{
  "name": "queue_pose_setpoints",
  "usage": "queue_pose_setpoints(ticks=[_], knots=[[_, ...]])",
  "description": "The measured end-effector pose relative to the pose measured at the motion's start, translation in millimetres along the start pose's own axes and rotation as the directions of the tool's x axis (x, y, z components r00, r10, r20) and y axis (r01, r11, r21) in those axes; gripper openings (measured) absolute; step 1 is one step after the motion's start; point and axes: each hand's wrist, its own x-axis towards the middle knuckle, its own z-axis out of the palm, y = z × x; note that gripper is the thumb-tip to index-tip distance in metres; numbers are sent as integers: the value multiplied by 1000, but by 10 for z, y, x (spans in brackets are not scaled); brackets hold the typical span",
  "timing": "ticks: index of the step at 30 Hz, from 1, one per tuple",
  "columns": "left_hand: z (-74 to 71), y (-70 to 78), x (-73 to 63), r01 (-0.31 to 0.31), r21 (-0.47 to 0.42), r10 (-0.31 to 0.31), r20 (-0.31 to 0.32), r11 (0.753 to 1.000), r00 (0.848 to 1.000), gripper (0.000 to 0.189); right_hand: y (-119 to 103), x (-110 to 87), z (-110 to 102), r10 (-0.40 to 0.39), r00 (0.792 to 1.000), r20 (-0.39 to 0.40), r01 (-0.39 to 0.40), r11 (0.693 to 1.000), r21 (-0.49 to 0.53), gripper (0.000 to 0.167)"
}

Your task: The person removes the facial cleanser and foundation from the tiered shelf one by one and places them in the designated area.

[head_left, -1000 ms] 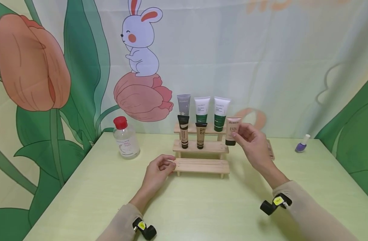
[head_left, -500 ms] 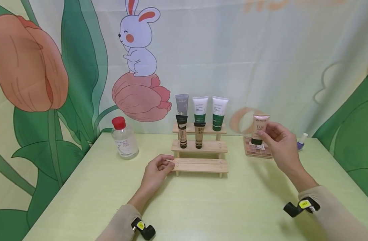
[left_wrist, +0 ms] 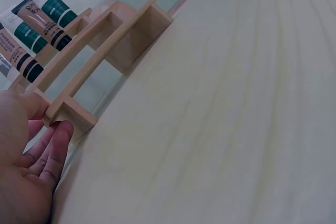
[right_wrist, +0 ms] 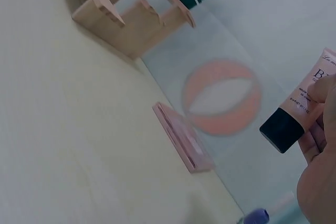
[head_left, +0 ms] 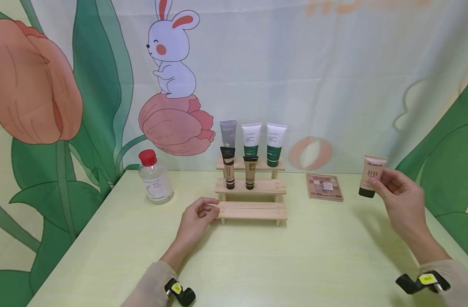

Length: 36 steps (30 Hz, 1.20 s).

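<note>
My right hand pinches a pink BB cream tube with a black cap, cap down, above the table's right side. In the right wrist view the thumb lies across the front of the BB cream tube. My left hand grips the left end of the lowest step of a three-step wooden display stand. On its top step stand a grey tube and two white-and-green tubes. A beige black-capped tube and a smaller gold one stand on the middle step.
An eyeshadow palette lies flat between the stand and my right hand. A clear bottle with a red cap stands at the left. The nail polish bottle shows in the right wrist view. A printed curtain hangs behind the table.
My right hand has carried the BB cream tube from beside the stand to the right, past the palette, which is now fully uncovered. My left hand has stayed on the stand.
</note>
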Motion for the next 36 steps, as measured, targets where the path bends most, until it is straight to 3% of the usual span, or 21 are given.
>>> queue_pose_setpoints(ticks=[8,17,26,29,36], knots=[[0,6,1,1,5,-1,3,1000,1000,20,130,-110,-355,45,998,-36,-45,999,-15,31],[-2,3,-1,-5,0,5,8,1000,1000,20,373,-278,-573,117,992,-55,-118,993,-11,21],[-13,-22,-2,-11,-11,11,20,1000,1000,21,562,-446,-657,210,977,-40,-214,966,-146,18],[-17,-25,-1,-8,-13,9,19,1000,1000,21,615,-495,-668,233,971,-46,-238,949,-208,22],[-8,-12,-2,-13,-1,13,11,1000,1000,21,735,-595,-663,231,972,-46,-235,926,-295,54]])
